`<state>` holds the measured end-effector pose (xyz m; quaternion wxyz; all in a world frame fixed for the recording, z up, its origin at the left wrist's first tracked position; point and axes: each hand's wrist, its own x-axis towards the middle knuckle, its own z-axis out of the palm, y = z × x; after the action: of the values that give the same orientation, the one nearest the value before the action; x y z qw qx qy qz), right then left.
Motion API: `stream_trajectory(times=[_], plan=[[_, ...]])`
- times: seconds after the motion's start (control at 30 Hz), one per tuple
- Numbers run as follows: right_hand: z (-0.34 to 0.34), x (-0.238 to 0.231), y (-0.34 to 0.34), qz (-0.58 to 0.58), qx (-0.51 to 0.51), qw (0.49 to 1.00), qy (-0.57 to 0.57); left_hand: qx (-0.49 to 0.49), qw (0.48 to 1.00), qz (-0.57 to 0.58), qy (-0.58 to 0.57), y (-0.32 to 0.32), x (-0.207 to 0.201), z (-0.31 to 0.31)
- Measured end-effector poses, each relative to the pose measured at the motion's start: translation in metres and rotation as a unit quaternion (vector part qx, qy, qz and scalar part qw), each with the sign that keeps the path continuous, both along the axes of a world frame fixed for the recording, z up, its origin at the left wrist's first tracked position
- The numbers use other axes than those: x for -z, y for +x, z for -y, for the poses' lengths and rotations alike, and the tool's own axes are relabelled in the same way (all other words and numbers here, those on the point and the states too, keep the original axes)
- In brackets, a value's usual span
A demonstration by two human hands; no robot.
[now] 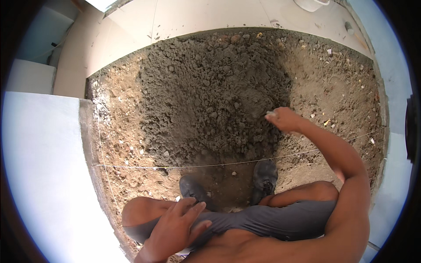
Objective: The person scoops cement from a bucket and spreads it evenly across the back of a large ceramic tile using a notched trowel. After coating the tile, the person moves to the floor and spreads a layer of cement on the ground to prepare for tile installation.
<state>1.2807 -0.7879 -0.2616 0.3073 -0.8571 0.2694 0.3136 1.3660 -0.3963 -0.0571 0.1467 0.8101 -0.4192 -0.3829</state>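
Observation:
A broad heap of wet grey mortar (197,96) lies on the bare ground in front of me. At its right edge my right hand (285,120) is closed, with a small pale tip showing at the thumb side. What it grips is mostly hidden, and I cannot make out its kind. The mortar beside that hand looks smoother than the lumpy rest. My left hand (177,225) is raised over my left thigh near the knee, fingers apart and holding nothing.
A thin string (210,165) stretches across the ground between the heap and my dark shoes (265,177). Pale floor tiles (188,19) border the far side, with a white container (309,4) on them. A hammer-like tool (349,28) lies far right. Walls flank both sides.

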Motion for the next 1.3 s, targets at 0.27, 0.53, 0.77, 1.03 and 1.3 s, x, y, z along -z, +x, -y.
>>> stream_trajectory(times=[0.27, 0.53, 0.77, 1.03, 1.3], plan=[[-0.027, -0.044, 0.036, 0.112, -0.122, 0.977, -0.131, 0.200, 0.976, 0.015, 0.091, -0.012, -0.008, 0.030], [0.020, 0.008, 0.079, 0.072, -0.219, 0.969, -0.085, 0.198, 0.975, 0.089, 0.039, 0.003, -0.025, 0.069], [-0.036, -0.056, 0.068, 0.039, -0.292, 0.948, -0.119, 0.216, 0.970, 0.057, 0.100, 0.001, -0.022, 0.044], [0.035, 0.007, 0.067, 0.034, -0.090, 0.978, -0.187, 0.164, 0.981, 0.089, 0.049, 0.018, -0.044, 0.044], [0.032, -0.046, 0.086, 0.083, -0.099, 0.963, -0.235, 0.167, 0.981, 0.088, 0.048, 0.018, -0.053, 0.031]])
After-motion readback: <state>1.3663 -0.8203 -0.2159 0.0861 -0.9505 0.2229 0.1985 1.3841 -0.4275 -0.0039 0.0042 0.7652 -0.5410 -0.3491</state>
